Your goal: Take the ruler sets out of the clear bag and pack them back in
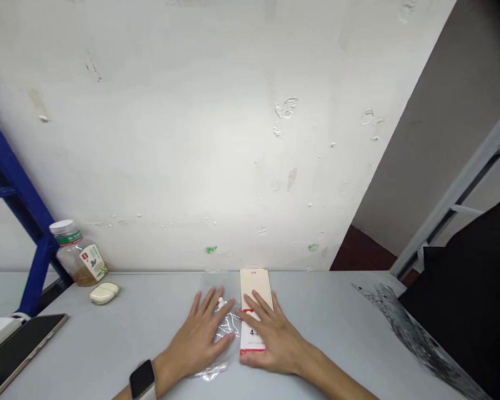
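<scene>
My left hand (202, 339) lies flat with fingers spread over a clear plastic bag (229, 323) on the grey table. A watch with a dark face (142, 380) is on that wrist. Right beside the bag is a long cream-coloured paper packet (254, 282) with red print and a "4" on it, its far end close to the wall. My right hand (277, 341) rests on this packet, fingers spread, covering part of its lower right side. A small white piece shows at the bag near my left index finger; its kind I cannot make out.
At the left stand a clear jar with a white lid (79, 253), a small cream case (104, 293) and a phone (20, 350). A blue frame (19, 172) rises behind them. Crumpled dark plastic (416, 328) and a black item (475, 289) lie right. The white wall (233, 139) bounds the table (337, 322).
</scene>
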{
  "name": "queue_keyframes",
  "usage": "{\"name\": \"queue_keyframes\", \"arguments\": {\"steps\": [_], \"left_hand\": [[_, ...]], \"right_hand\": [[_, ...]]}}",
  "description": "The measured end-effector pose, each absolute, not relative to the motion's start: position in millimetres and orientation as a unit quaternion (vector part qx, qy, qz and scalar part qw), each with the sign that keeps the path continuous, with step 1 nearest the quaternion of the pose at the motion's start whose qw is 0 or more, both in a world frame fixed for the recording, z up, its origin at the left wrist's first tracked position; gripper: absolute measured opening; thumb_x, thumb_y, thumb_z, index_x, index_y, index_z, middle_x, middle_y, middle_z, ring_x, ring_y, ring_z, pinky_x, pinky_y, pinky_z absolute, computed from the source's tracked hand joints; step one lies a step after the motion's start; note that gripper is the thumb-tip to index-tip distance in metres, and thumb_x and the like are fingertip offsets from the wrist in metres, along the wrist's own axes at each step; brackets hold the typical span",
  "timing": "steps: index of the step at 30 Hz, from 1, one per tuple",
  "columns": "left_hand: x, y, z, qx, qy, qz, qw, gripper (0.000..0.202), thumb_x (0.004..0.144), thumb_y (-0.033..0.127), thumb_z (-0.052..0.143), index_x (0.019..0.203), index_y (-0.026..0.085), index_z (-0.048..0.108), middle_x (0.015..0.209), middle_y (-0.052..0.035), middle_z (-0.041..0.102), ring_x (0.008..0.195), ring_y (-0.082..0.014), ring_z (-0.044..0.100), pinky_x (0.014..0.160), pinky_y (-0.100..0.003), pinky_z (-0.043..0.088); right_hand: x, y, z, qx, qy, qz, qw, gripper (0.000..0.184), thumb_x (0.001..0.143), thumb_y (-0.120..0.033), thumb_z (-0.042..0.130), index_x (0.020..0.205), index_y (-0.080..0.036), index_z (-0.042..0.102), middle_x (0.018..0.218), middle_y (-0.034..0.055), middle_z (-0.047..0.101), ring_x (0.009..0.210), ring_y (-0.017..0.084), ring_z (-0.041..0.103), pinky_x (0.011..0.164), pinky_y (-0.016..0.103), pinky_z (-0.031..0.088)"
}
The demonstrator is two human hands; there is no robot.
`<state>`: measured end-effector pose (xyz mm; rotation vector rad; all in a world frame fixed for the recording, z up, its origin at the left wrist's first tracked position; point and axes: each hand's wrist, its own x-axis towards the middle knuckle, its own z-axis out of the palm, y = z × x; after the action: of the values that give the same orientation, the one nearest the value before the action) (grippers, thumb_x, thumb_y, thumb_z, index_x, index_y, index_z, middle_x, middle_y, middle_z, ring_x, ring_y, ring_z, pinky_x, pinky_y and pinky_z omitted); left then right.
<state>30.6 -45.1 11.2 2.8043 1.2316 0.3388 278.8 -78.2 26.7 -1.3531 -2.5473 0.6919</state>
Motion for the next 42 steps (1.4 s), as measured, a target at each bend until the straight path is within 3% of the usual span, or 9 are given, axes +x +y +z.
{"name": "queue_keyframes", "arguments": {"steps": [15, 22, 29, 36, 42], "left_hand": [[26.2, -43.1, 10.6, 0.912, 0.394, 0.118, -0.004, 0.058, 0.095, 0.055, 0.042, 0.149, 0.039, 0.028, 0.158, -0.0048, 0.030, 0.141, -0.0351, 0.033, 0.112, -0.061, 0.028], [26.4, -45.7, 12.7, 0.912, 0.395, 0.111, 0.013, 0.058, 0.096, 0.055, 0.041, 0.150, 0.038, 0.028, 0.157, -0.0062, 0.030, 0.141, -0.0353, 0.031, 0.112, -0.063, 0.026], [26.8, -48.0, 14.3, 0.912, 0.389, 0.132, 0.002, 0.058, 0.095, 0.054, 0.044, 0.149, 0.037, 0.031, 0.156, -0.0059, 0.034, 0.140, -0.0347, 0.035, 0.112, -0.061, 0.028], [27.4, -48.9, 15.1, 0.910, 0.392, 0.129, 0.037, 0.059, 0.095, 0.055, 0.044, 0.149, 0.038, 0.029, 0.157, -0.0064, 0.031, 0.142, -0.0354, 0.030, 0.113, -0.063, 0.024], [26.5, -47.5, 12.0, 0.908, 0.403, 0.107, 0.045, 0.060, 0.095, 0.057, 0.040, 0.150, 0.037, 0.028, 0.158, -0.0073, 0.027, 0.144, -0.0347, 0.025, 0.113, -0.065, 0.021]], "right_hand": [[280.0, -78.4, 28.5, -0.441, -0.860, 0.234, 0.108, 0.089, 0.080, -0.066, 0.057, 0.152, -0.035, 0.016, 0.162, 0.0058, 0.013, 0.148, 0.034, 0.004, 0.115, 0.065, -0.007], [278.8, -79.8, 30.0, -0.445, -0.856, 0.244, 0.101, 0.085, 0.078, -0.069, 0.056, 0.150, -0.036, 0.024, 0.162, 0.0060, 0.012, 0.148, 0.034, 0.002, 0.114, 0.065, -0.009], [278.3, -78.4, 26.3, -0.450, -0.856, 0.238, 0.088, 0.085, 0.080, -0.068, 0.055, 0.151, -0.038, 0.020, 0.162, 0.0041, 0.009, 0.148, 0.033, 0.000, 0.114, 0.065, -0.008], [279.5, -78.7, 23.2, -0.451, -0.862, 0.217, 0.083, 0.088, 0.082, -0.067, 0.052, 0.152, -0.035, 0.010, 0.162, 0.0018, 0.008, 0.148, 0.033, 0.003, 0.115, 0.065, -0.005], [278.8, -76.7, 21.9, -0.451, -0.864, 0.212, 0.074, 0.087, 0.081, -0.066, 0.054, 0.152, -0.035, 0.014, 0.162, 0.0023, 0.008, 0.148, 0.035, 0.001, 0.115, 0.066, -0.005]]}}
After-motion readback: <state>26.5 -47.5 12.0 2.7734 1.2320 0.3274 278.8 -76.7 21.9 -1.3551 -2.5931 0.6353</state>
